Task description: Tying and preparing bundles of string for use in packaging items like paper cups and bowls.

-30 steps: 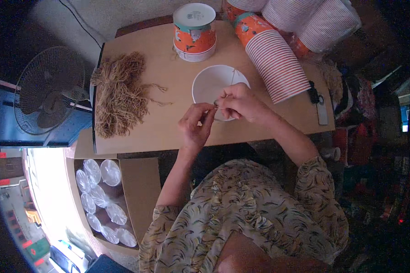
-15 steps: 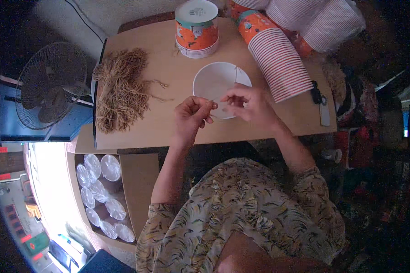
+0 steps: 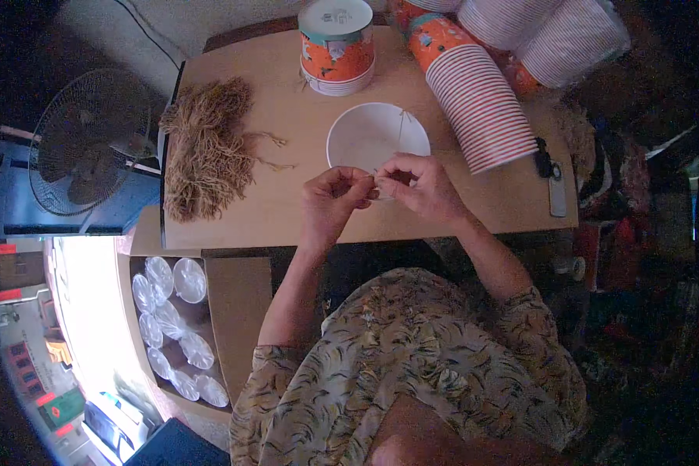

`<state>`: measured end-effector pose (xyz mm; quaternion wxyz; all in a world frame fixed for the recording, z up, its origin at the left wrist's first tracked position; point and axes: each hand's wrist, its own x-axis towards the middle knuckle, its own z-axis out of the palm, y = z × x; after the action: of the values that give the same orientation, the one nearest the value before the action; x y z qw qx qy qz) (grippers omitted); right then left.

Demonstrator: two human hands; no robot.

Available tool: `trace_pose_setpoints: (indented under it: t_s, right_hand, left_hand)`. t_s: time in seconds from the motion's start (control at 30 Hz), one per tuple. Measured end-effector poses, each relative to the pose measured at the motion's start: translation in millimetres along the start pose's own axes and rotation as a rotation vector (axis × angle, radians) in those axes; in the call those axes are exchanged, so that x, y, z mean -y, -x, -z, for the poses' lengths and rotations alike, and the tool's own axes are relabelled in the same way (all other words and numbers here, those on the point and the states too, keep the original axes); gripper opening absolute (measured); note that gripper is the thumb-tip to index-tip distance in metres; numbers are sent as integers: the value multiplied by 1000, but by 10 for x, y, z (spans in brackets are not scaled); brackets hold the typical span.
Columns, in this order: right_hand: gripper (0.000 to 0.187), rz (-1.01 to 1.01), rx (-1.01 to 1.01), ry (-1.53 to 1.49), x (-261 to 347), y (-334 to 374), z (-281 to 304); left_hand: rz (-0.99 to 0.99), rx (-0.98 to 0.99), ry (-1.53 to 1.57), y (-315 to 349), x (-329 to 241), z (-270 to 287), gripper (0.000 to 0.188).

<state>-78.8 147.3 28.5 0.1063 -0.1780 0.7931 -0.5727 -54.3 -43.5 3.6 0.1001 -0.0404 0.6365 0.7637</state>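
Note:
A white paper tub [image 3: 355, 132] stands open on the table in front of me. A thin brown twine [image 3: 402, 126] hangs at its far right rim and runs down inside toward my fingers. Over the tub's near rim, my left hand [image 3: 335, 200] is closed in a pinch of thumb and forefinger. My right hand [image 3: 423, 186] pinches right against it, fingertips meeting; the twine's end between them is mostly hidden. To the left lies a tangled bundle of brown twine pieces [image 3: 210, 155], a few strands trailing toward the tub.
Upside-down orange tubs [image 3: 336, 58] stand stacked behind. A long nested stack of tubs [image 3: 481, 109] lies at right, with plastic-wrapped stacks [image 3: 571, 46] beyond. Scissors [image 3: 553, 182] rest at the right edge. A fan [image 3: 89, 144] and a carton [image 3: 241, 318] of wrapped tubs are on the left.
My right hand has moved left and closed its fingers, so both hands' fingertips now meet at the tub's near rim. My left hand has shifted slightly right.

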Motion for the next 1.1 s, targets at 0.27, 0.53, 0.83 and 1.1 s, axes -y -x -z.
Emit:
trace_pose_setpoints:
  t_s: [0.27, 0.53, 0.83, 1.1]
  right_hand:
    - [18, -108, -26, -37, -133, -87, 53]
    - [12, -166, 8, -154, -100, -75, 62]
    - [12, -198, 9, -197, -139, -76, 56]
    - [16, -216, -11, -166, -90, -70, 32]
  left_hand:
    - [-87, -9, -13, 33, -28, -107, 12]
    - [-37, -28, 21, 19, -37, -117, 18]
    - [-89, 3, 59, 23, 12, -127, 13]
    - [-77, -35, 29, 23, 9, -129, 11]
